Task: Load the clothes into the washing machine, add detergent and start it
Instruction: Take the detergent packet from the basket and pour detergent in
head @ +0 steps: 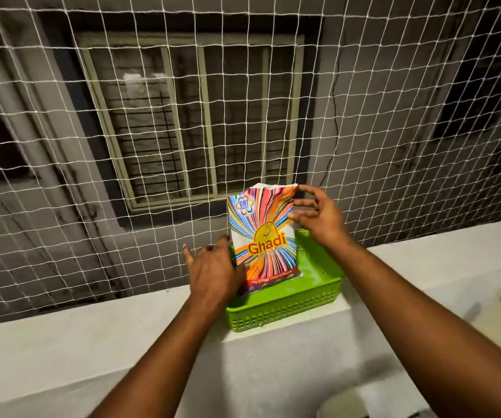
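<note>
Head view: the detergent packet (262, 233) stands upright in the green basket (288, 309) on the ledge (92, 342), between your left hand (213, 267), fingers spread at its lower edge, and your right hand (315, 215), loosely open nearest its top corner, neither gripping.

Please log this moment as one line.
detergent packet: standing in green basket | left hand: at its base | right hand: at its top
</note>
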